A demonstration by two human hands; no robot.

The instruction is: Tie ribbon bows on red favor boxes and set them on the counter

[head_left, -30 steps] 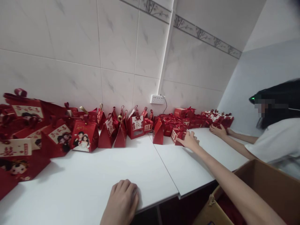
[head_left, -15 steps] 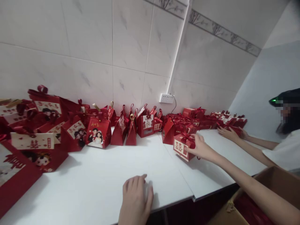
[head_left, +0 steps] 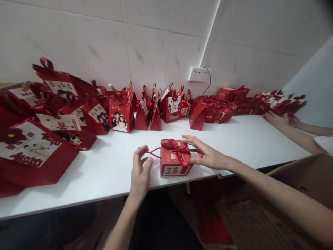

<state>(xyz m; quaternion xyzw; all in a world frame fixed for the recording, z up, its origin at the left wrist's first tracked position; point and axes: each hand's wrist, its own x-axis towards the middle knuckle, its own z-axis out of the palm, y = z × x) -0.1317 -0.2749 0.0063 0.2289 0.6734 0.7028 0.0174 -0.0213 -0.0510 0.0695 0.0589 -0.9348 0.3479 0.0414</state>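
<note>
A small red gift box (head_left: 169, 155) with a satin ribbon bow and a cream character panel sits on the white table near its front edge. From the right, my right hand (head_left: 208, 156) is closed around its side, with the index finger at the top and the thumb by the bow. A twisted red cord handle (head_left: 155, 152) sticks out of the box's left side. The fingers of my left hand (head_left: 141, 170) are curled at the end of this cord, which stretches straight to the fingertips.
Red peaked gift boxes (head_left: 121, 116) stand in rows along the tiled wall, with a larger one (head_left: 39, 149) at left. More red boxes (head_left: 226, 107) pile up at right, near a co-worker's hands (head_left: 277, 121). A cardboard carton (head_left: 307, 170) is below the table edge, and a socket (head_left: 198, 74) is on the wall.
My right hand has brought the gift box leftward and toward me, onto the table before me. My left hand has come up to its cord. The view has tilted down.
</note>
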